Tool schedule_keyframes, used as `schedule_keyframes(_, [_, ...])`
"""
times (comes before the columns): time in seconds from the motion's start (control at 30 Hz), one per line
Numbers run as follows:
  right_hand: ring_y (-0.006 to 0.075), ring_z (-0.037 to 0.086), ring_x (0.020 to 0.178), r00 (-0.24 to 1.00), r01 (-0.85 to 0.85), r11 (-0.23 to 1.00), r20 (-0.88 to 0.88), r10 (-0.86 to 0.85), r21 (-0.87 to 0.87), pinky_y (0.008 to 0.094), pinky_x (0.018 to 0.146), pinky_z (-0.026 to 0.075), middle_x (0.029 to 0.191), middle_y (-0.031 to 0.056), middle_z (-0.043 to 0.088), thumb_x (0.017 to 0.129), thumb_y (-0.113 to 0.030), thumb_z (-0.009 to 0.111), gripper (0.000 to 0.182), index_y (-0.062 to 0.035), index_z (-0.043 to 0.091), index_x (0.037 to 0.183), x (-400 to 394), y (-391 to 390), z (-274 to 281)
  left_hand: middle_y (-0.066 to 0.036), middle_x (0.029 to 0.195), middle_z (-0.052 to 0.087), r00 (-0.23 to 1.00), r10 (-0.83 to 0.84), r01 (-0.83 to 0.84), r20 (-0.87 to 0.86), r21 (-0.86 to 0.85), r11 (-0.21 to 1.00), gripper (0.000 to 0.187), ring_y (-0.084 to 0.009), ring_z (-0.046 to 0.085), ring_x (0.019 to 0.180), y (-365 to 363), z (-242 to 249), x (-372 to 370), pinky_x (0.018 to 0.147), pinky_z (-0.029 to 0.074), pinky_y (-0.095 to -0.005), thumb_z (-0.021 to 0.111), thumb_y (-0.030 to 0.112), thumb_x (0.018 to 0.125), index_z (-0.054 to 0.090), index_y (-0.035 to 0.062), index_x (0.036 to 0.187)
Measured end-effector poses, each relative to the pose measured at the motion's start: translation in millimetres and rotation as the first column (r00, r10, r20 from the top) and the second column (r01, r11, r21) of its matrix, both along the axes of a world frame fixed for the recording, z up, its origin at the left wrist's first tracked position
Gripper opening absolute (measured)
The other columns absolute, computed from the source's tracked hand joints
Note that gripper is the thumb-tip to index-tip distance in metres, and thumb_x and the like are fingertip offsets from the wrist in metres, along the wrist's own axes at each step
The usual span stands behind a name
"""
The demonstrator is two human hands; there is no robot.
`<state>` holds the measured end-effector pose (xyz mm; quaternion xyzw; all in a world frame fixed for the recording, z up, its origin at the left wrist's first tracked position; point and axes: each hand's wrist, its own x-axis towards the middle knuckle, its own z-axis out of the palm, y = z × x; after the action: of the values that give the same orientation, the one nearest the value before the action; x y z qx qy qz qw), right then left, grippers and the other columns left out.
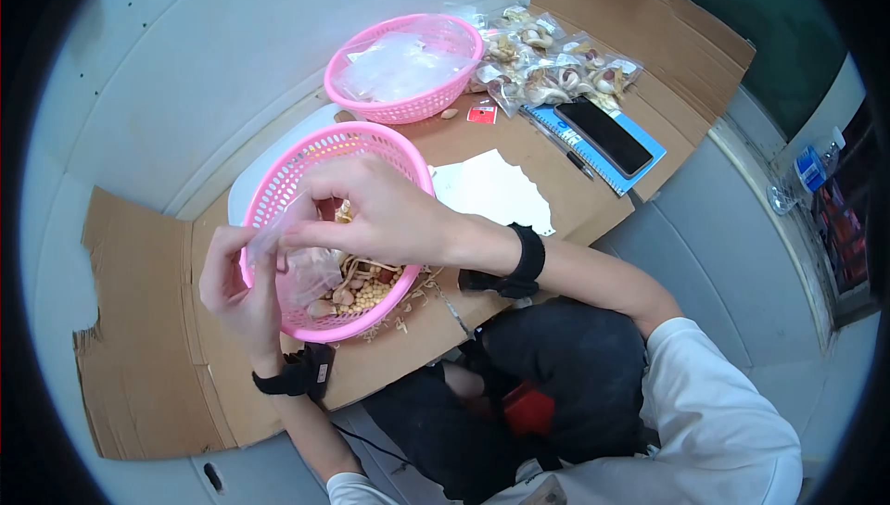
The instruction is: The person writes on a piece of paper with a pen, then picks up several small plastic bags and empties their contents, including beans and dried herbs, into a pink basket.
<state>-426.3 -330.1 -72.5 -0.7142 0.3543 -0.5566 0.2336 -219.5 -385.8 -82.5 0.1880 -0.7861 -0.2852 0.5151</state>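
Observation:
Both hands hold a small clear plastic bag (269,238) over the left part of a pink basket (419,164). My left hand (243,287) pinches the bag's lower left side, and my right hand (371,213) pinches it from the right, fingers bent. Inside the basket, below the hands, lie pale yellow beans (369,297), brown and reddish dried pieces, thin root-like strips and more clear plastic (311,275). My right hand hides part of the basket's contents.
Behind stands a second pink basket (408,114) with clear bags (394,65). Filled bags (547,65) lie to its right, near a phone (604,137) on a blue notebook (654,150), a pen (556,142), white paper (496,192) and a red card (482,114).

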Motion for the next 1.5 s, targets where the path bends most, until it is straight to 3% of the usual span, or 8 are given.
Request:
schedule_keyframes(0.07, [0.0182,0.062,0.07,0.992,0.115,0.951,0.088,-0.093,-0.286,0.0314,0.064,0.047,0.073,0.0084,0.065,0.082,-0.012,0.072,0.014,-0.0004,0.065,0.079,3.9,-7.5,-2.0,-0.009,0.096,0.063,0.99,0.131,-0.121,0.048,-0.166,0.979,0.017,-0.0149,0.061,0.091,4.4,4.9,-8.4,0.082,0.049,-0.0275,0.065,-0.005,0.088,0.063,-0.0041,0.105])
schedule_keyframes(0.3, [0.0232,0.06,0.064,0.925,0.224,0.962,-0.277,-0.261,-0.158,0.0337,0.06,0.046,0.071,0.0103,0.063,0.083,-0.014,0.07,0.016,0.0,0.063,0.079,-9.9,1.0,4.9,-0.009,0.102,0.065,0.982,0.183,-0.178,0.042,-0.092,0.98,0.018,-0.015,0.064,0.088,5.7,1.4,-11.7,0.083,0.05,-0.0281,0.062,-0.003,0.09,0.063,-0.004,0.108])
schedule_keyframes(0.37, [0.0254,0.057,0.061,0.969,0.236,0.893,0.024,-0.246,-0.382,0.0365,0.057,0.043,0.069,0.0113,0.06,0.083,-0.019,0.072,0.022,-0.0001,0.061,0.077,-1.2,-13.7,-10.2,-0.01,0.101,0.066,0.983,0.183,-0.184,0.02,0.049,0.982,0.019,-0.0141,0.064,0.09,10.6,6.7,-16.0,0.083,0.05,-0.028,0.061,-0.003,0.09,0.063,-0.0039,0.109])
schedule_keyframes(0.7, [0.0273,0.056,0.061,0.949,0.279,0.85,-0.004,-0.314,-0.447,0.0407,0.058,0.042,0.066,0.0112,0.055,0.081,-0.02,0.073,0.026,-0.0006,0.057,0.072,-10.9,-9.2,-5.3,-0.01,0.103,0.066,0.979,0.198,-0.2,0.041,0.042,0.979,0.027,-0.0164,0.064,0.092,12.2,5.8,-17.8,0.084,0.05,-0.029,0.062,-0.002,0.089,0.061,-0.0035,0.116])
schedule_keyframes(0.8, [0.0276,0.058,0.065,0.935,0.22,0.948,-0.229,-0.273,-0.229,0.0387,0.06,0.044,0.069,0.0107,0.057,0.08,-0.02,0.074,0.024,-0.0007,0.059,0.076,-12.2,7.8,5.7,-0.01,0.106,0.065,0.978,0.138,-0.132,0.156,-0.044,0.99,0.032,-0.0157,0.063,0.094,3.8,-1.3,-9.4,0.085,0.05,-0.0289,0.062,-0.002,0.089,0.059,-0.0034,0.121])
schedule_keyframes(1.0, [0.0325,0.063,0.07,0.965,0.261,0.893,0.114,-0.235,-0.367,0.0405,0.065,0.05,0.071,0.0159,0.062,0.075,-0.022,0.076,0.028,0.0021,0.061,0.075,4.8,-7.2,-0.9,-0.01,0.103,0.062,0.988,0.151,-0.146,-0.023,0.132,0.98,0.028,-0.0141,0.06,0.093,4.1,-0.4,-8.6,0.087,0.048,-0.0278,0.062,-0.004,0.089,0.059,-0.0039,0.117])
schedule_keyframes(1.07, [0.0262,0.064,0.074,0.97,0.214,0.937,0.172,-0.171,-0.277,0.0361,0.07,0.051,0.077,0.014,0.064,0.081,-0.016,0.073,0.021,0.0017,0.064,0.088,4.2,-0.8,0.2,-0.011,0.099,0.06,0.998,0.059,-0.062,-0.036,-0.089,0.994,0.02,-0.0146,0.058,0.091,-3.1,-2.5,-6.2,0.085,0.047,-0.0268,0.062,-0.006,0.089,0.06,-0.0043,0.108])
schedule_keyframes(1.5, [0.0177,0.063,0.071,0.996,0.086,0.995,-0.032,-0.088,-0.05,0.031,0.065,0.05,0.076,0.01,0.065,0.084,-0.02,0.073,0.025,0.002,0.064,0.091,-1.5,2.2,5.3,-0.01,0.097,0.06,0.993,0.077,-0.091,-0.09,-0.156,0.984,0.007,-0.0128,0.059,0.08,6.2,-1.9,-13.1,0.072,0.049,-0.024,0.06,-0.004,0.092,0.06,-0.0038,0.1])
